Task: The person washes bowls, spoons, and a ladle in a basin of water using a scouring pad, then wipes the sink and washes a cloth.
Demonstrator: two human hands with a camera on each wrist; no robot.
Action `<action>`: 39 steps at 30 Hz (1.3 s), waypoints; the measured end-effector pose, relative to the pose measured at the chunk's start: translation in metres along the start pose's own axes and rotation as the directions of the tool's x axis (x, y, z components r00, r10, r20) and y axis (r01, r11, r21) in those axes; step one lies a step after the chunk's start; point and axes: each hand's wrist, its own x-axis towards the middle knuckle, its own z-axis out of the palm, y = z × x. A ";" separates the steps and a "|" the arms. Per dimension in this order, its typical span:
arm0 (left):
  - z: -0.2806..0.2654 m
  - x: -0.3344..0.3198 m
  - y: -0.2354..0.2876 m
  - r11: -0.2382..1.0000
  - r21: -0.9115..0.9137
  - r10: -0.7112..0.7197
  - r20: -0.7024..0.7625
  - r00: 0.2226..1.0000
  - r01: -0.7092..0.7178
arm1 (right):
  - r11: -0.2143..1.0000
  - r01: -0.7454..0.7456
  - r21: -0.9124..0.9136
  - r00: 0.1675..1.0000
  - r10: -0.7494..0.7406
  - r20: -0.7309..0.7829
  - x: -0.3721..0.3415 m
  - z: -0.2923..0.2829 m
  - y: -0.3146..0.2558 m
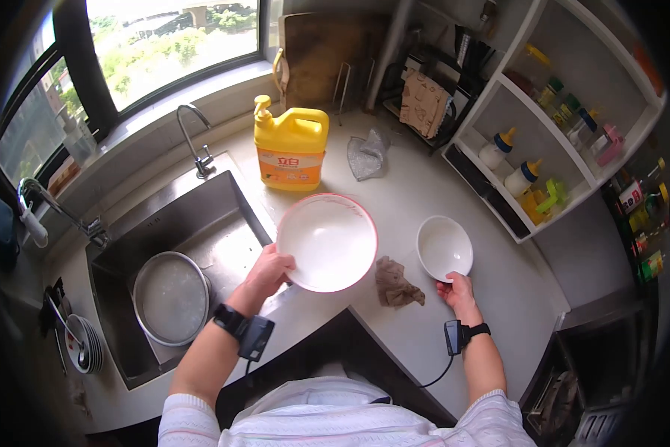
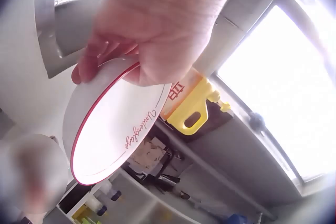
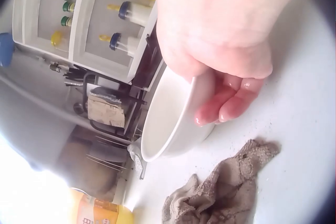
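Note:
My left hand (image 1: 269, 270) grips the rim of a large white bowl (image 1: 327, 243) with a red edge, thumb inside and fingers along the outer wall. Red lettering runs inside that rim in the left wrist view. At the right, my right hand (image 1: 458, 290) pinches the near rim of a smaller plain white bowl (image 1: 444, 248), its fingers (image 3: 239, 103) against the outside. A crumpled brown cloth (image 1: 398, 283) lies on the counter between the two bowls. Both bowls face upward in the head view.
A steel sink (image 1: 137, 365) at the left holds a round metal basin (image 1: 171, 298). A yellow detergent jug (image 1: 292, 149) stands behind the large bowl, beside a clear plastic bag (image 1: 368, 154). Stacked plates (image 1: 86, 346) stand left of the sink. A white shelf (image 1: 525, 134) borders the right.

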 end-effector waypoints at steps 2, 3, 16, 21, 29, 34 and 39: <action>-0.027 -0.036 0.019 0.996 -0.075 0.055 -0.020 0.998 -0.057 | 0.998 0.034 0.050 0.999 -0.032 -0.029 -0.002 0.008 0.004; -0.046 -0.052 0.026 0.995 -0.049 0.080 -0.064 0.995 -0.083 | 0.999 0.030 0.045 0.999 -0.030 -0.019 -0.002 0.011 0.004; -0.309 -0.204 0.027 0.938 0.347 0.289 -0.748 0.598 -0.019 | 0.974 0.094 -0.207 0.921 -0.006 0.390 -0.126 0.174 -0.011; -0.360 -0.202 0.020 0.630 0.616 0.408 -0.780 0.474 0.473 | 0.723 0.402 -0.562 0.518 0.327 0.791 -0.216 0.399 0.069; -0.348 -0.187 0.024 0.433 0.679 0.386 -0.734 0.559 0.592 | -0.378 0.926 -0.026 0.115 0.214 0.970 -0.182 0.523 0.306; -0.355 -0.174 0.010 0.375 0.720 0.442 -0.693 0.570 0.584 | -0.281 0.953 0.117 0.112 0.681 0.724 -0.150 0.541 0.350; -0.354 -0.156 -0.006 0.509 0.662 0.331 -0.741 0.584 0.550 | -0.163 0.904 -0.395 0.424 0.443 0.790 -0.142 0.556 0.300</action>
